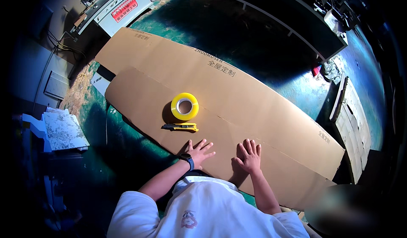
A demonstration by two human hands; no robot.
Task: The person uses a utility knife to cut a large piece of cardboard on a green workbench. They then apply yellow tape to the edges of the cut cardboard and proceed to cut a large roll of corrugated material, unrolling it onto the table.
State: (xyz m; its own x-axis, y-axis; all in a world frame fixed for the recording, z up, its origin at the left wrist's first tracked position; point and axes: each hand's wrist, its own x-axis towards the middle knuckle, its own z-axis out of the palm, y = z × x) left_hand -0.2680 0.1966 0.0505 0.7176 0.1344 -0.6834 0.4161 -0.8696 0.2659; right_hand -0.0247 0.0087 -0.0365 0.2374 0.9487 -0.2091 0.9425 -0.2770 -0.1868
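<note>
A long brown cardboard sheet (263, 106) stretches in front of me from the far left to the near right, with a crease along it and dark print near its far edge. My left hand (198, 154), with a dark watch on the wrist, rests on the near edge with fingers spread. To its right, my right hand (250, 156) lies on the cardboard, palm down and fingers apart. Neither holds anything. Beyond my left hand lies a utility knife (180, 127) with a yellow handle and dark front end. Just past it sits a yellow roll of tape (185, 106).
A light machine cabinet (127, 9) with a red sign stands at the far left. A long dark bench (271, 17) runs across the back. Worn pale panels (354, 127) lean at the right. A speckled white board (65, 130) is at the left, over green floor (165, 23).
</note>
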